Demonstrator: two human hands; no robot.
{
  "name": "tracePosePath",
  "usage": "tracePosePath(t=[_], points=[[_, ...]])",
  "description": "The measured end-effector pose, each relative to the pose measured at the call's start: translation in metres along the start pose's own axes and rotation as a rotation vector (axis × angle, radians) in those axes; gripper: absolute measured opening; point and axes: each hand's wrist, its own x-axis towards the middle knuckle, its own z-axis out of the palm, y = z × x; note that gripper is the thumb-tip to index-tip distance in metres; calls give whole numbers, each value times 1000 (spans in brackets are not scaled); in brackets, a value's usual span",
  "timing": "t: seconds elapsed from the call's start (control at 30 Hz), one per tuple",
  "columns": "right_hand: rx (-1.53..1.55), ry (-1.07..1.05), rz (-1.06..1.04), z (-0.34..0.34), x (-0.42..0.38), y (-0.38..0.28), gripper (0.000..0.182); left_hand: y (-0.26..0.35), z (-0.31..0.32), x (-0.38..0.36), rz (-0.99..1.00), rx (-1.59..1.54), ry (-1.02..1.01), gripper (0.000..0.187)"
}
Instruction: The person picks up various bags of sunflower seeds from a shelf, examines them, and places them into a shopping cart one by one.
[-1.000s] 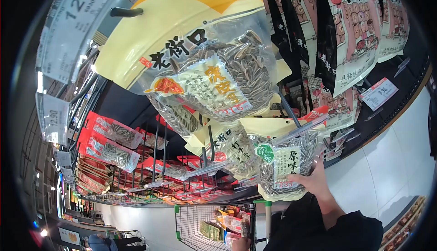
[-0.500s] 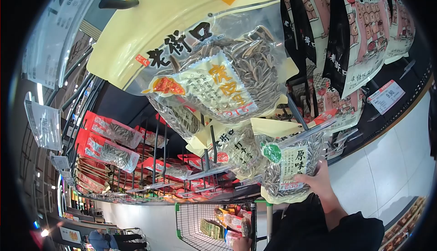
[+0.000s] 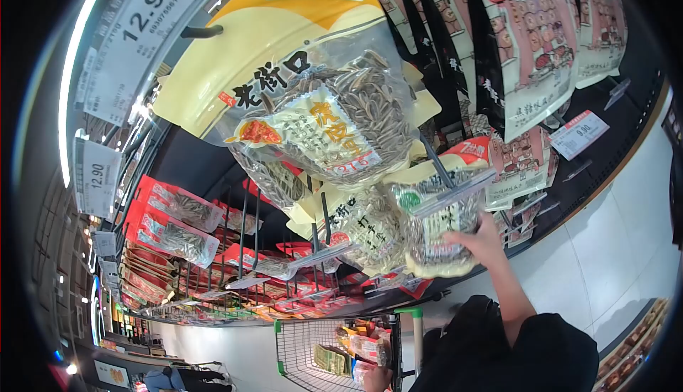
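Note:
My right hand [image 3: 480, 242] grips the lower right side of a clear and cream bag of sunflower seeds [image 3: 435, 232] with a round green label, its thumb across the front. The bag's upper part sits behind a clear price-tag holder [image 3: 455, 193] on a rack hook. Beside it hangs another seed bag [image 3: 370, 228], and above is a large cream and yellow bag of seeds [image 3: 320, 114]. Low in view, my left hand [image 3: 375, 378] is closed at the near side of the shopping cart [image 3: 279, 353]; what it grips is hidden.
Red seed packets [image 3: 174, 235] hang on several hooks at left. Black and pink bags [image 3: 530, 50] hang at upper right, over a price tag [image 3: 580, 134]. Packets [image 3: 366, 346] lie in the cart. A person [image 3: 185, 379] is at the lower left.
My right hand has raised the green-labelled seed bag and shifted it slightly left, so its top is now behind the tag holder. My left hand has stayed by the cart.

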Motion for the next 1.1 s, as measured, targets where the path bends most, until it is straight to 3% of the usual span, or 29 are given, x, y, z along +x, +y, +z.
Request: tracePosePath(t=[0.13, 0.27, 0.33, 0.4, 0.43, 0.47, 0.57, 0.6, 0.7, 0.77, 0.83, 0.9, 1.0, 1.1], points=[[-108, 45, -145, -3, 23, -14, 57, -6, 1, 0, 69, 13, 67, 29], [-230, 35, -176, -15, 49, -10, 60, 5, -39, -10, 125, -62, 14, 27], [-272, 10, -253, -23, 59, 4, 60, 0, -53, -18, 136, -74, 87, 26], [-236, 125, -366, -23, 56, 20, 59, -1, -73, -31, 134, -122, 167, 27], [-218, 183, -422, -22, 52, 22, 59, 2, -85, -40, 129, -135, 172, 28], [-192, 218, -335, -21, 44, 26, 63, 5, -98, -48, 125, -149, 176, 29], [-225, 347, -454, -12, 6, 23, 61, 25, -143, -73, 138, -186, 180, 29], [-335, 496, -520, -7, -10, 23, 60, 33, -159, -83, 155, -205, 187, 27], [-684, 526, -790, 2, -63, 24, 60, 64, -209, -111, 208, -284, 211, 25], [-462, -6, -659, 15, -91, 31, 76, 80, -237, -127, 229, -300, 177, 27], [-479, -523, -583, 41, -107, 27, 82, 90, -265, -131, 463, -208, 127, 28], [-598, -770, -761, 72, -121, 16, 86, 103, -285, -135, 689, -140, 105, 28], [-407, -1300, -682, 90, -132, 28, 80, 131, -313, -135, 887, -79, 40, 19], [-493, -1760, -279, 94, -136, 22, 78, 146, -326, -123, 982, 28, 11, 17]])
